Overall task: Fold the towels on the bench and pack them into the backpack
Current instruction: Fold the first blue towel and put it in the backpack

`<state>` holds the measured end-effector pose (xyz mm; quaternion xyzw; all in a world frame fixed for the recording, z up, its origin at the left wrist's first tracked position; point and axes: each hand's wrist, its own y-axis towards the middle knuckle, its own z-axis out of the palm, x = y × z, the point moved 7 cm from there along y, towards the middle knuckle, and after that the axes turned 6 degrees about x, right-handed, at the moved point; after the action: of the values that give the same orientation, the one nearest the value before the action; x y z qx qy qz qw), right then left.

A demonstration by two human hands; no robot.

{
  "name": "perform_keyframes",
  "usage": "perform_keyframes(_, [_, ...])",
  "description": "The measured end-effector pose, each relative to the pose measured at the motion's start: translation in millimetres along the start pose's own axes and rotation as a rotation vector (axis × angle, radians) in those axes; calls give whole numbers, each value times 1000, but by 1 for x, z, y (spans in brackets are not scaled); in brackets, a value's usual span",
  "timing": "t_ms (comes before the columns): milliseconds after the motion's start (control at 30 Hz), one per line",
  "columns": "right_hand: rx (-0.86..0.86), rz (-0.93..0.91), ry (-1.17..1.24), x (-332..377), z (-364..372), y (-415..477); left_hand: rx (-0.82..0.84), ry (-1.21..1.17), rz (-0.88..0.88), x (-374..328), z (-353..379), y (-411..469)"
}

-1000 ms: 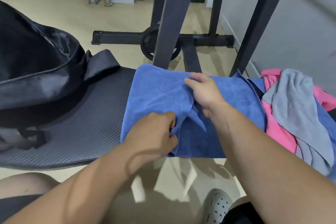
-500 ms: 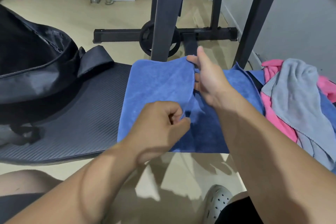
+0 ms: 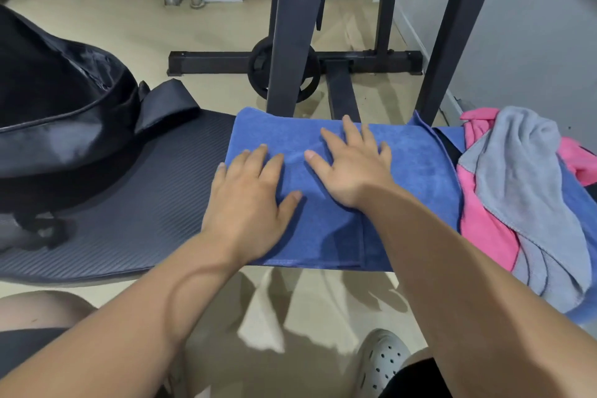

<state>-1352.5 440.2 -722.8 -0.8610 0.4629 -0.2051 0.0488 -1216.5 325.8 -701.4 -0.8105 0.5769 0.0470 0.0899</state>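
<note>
The folded blue towel (image 3: 416,171) lies flat on the counter (image 3: 135,220), its longer side running left to right, with both palms on top of it. The left grip (image 3: 248,200) and the right grip (image 3: 352,168) are released, fingers spread and pressing the cloth, grasping nothing. The backpack (image 3: 58,113) sits to the left of the towel on the same counter, so the left grip is the nearer one for carrying it over (the unfolded grey towel (image 3: 523,178) and pink towel (image 3: 481,229) lie heaped to the right). Half a second ago both grips were pinching the cloth, the right one lifting its far edge; now that fold is laid down and being smoothed.
</note>
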Motion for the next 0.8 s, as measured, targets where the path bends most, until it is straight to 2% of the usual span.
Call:
perform_keyframes(67, [88, 19, -73, -1, 16, 1, 176, 48, -27, 9, 23, -5])
perform_keyframes(133, [120, 38, -103, -1, 24, 1, 242, 72, -30, 14, 33, -10])
perform_keyframes(367, [137, 56, -84, 19, 32, -3, 273, 113, -52, 46, 29, -23])
perform_keyframes(600, [52, -76, -164, 69, 39, -3, 257, 122, -135, 93, 15, -45])
perform_keyframes(800, [-1, -148, -104, 78, 38, -8, 148, 123, -231, 111, -4, -53])
